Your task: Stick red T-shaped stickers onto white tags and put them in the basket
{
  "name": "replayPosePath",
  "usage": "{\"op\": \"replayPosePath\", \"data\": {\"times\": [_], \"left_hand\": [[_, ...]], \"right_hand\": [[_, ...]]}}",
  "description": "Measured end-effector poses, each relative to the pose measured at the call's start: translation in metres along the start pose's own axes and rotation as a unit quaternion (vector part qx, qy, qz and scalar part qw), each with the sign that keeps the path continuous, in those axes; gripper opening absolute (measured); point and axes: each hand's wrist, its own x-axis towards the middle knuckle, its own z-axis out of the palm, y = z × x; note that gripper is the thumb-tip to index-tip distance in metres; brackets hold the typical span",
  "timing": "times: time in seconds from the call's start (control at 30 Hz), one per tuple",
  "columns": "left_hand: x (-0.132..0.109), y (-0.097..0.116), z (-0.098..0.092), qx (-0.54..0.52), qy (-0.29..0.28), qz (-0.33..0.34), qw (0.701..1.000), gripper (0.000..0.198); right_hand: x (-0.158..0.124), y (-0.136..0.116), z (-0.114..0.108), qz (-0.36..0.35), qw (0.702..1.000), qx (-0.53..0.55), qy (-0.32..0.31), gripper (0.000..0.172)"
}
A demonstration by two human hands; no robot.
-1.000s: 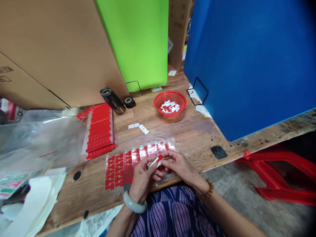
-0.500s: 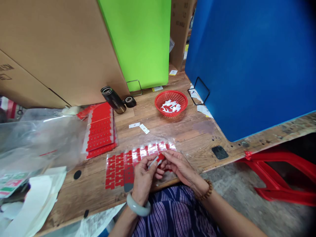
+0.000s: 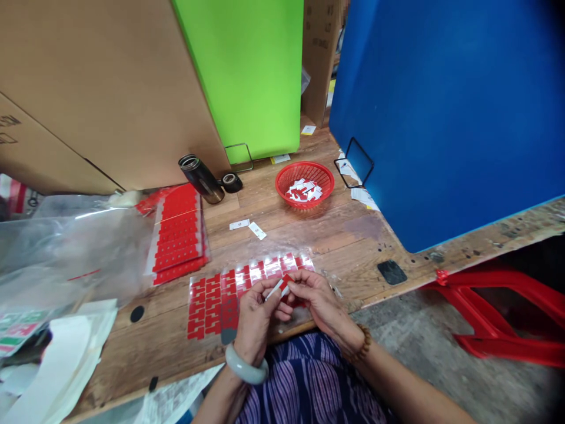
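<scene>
Between my fingers, over the table's near edge, is a narrow white card (image 3: pixel 274 290) with a small red sticker (image 3: pixel 287 277) at its far end. My left hand (image 3: pixel 258 309) pinches the card between thumb and fingers. The fingertips of my right hand (image 3: pixel 318 297) are closed on the red sticker. How far the sticker is stuck to the card is hidden by my fingers. Under both hands lies a clear sheet of red stickers (image 3: pixel 213 300) in rows. Two loose white cards (image 3: pixel 258 230) rest beyond it.
A red basket (image 3: pixel 326 197) holds white and red pieces. Stacked red sticker sheets (image 3: pixel 176 238), a dark tumbler (image 3: pixel 200 178) and a tape roll (image 3: pixel 231 182) stand left. Cardboard (image 3: pixel 110 88), a green panel (image 3: pixel 247 76) and a blue panel (image 3: pixel 450 118) rise behind. A red stool (image 3: pixel 498 294) is right.
My right fingers have closed further over the red sticker, and my right wrist has shifted slightly left. My left hand keeps its pinch on the card. The view has moved slightly.
</scene>
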Motion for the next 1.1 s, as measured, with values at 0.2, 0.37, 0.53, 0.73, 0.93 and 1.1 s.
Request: {"op": "replayPosePath", "data": {"times": [0.2,0.37,0.53,0.73,0.93,1.1], "left_hand": [[0.001,0.002,-0.003,-0.003,-0.005,0.007,1.0,0.043],[0.001,0.002,-0.002,-0.014,0.0,-0.003,1.0,0.044],[0.002,0.003,-0.002,-0.019,0.002,-0.005,1.0,0.043],[0.003,0.0,-0.002,-0.007,0.001,-0.001,1.0,0.044],[0.0,-0.001,0.0,0.026,0.01,0.01,1.0,0.041],[-0.001,0.001,-0.004,0.026,0.006,0.016,0.999,0.04]], "right_hand": [[0.004,0.007,0.005,-0.013,1.0,0.002,-0.001,0.019],[0.006,0.008,0.005,-0.002,1.0,0.018,-0.004,0.018],[0.005,0.003,0.003,0.009,0.998,0.054,-0.02,0.025],[0.005,0.003,0.0,-0.009,1.0,0.004,-0.022,0.033],[0.011,0.009,0.0,-0.048,0.991,-0.125,0.011,0.03],[0.016,0.015,-0.001,-0.048,0.99,-0.133,-0.007,0.027]]}}
